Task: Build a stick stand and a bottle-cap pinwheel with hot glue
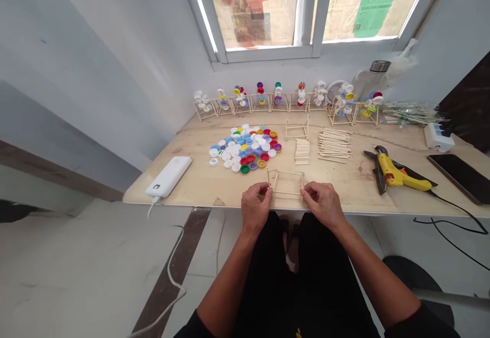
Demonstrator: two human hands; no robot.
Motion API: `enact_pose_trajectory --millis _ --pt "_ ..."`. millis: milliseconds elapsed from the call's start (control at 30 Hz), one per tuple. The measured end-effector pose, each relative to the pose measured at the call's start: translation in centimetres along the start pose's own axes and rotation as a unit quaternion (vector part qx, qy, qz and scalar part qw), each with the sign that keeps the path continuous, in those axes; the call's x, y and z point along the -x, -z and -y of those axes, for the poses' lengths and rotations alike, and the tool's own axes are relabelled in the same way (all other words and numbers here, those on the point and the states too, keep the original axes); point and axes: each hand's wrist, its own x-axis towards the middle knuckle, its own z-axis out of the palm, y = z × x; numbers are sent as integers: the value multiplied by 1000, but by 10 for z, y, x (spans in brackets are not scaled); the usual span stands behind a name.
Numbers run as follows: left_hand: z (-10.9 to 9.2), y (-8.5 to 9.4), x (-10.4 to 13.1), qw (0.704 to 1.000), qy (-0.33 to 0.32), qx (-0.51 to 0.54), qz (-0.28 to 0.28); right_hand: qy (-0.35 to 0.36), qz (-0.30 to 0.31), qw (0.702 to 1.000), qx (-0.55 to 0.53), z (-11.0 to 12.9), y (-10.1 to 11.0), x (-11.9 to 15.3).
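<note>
Stick frame (288, 193) sits pinched between left hand (254, 206) and right hand (324, 204); squeezing unevenly could crack its corners.

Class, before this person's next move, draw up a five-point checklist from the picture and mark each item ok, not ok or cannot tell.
1. Stick frame held at both sides: ok; the left hand pinches one side, the right hand the other.
2. Glue gun apart from both hands: ok; it lies farther right on the table.
3. Glue gun hot: cannot tell; nothing visible shows its heat.
4. Longer sticks and shorter sticks in separate piles: ok.
5. Bottle caps sorted by colour: not ok; colours are mixed together.
</note>
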Motion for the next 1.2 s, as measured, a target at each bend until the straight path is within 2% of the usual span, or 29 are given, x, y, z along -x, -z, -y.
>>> enact_pose_trajectory --millis 167,533,800,1067,1200 --pt "1 -2 -2 1000 -2 -28 -11 -7 16 1000 -18 -2 -2 -10" --pt "-3 -6 1 994 -35 -101 -11 -22 18 1000 -13 -10 -3 -8" --pt "-1 -8 2 995 -31 -97 -7 -24 1 1000 -4 -8 -5 -9" --pt "-6 -6 -1 996 -18 -85 -8 4 -31 998 58 -4 -7 -12" --pt "-6 -7 -3 997 -16 -73 -14 -7 -31 999 42 -7 -7 -10"
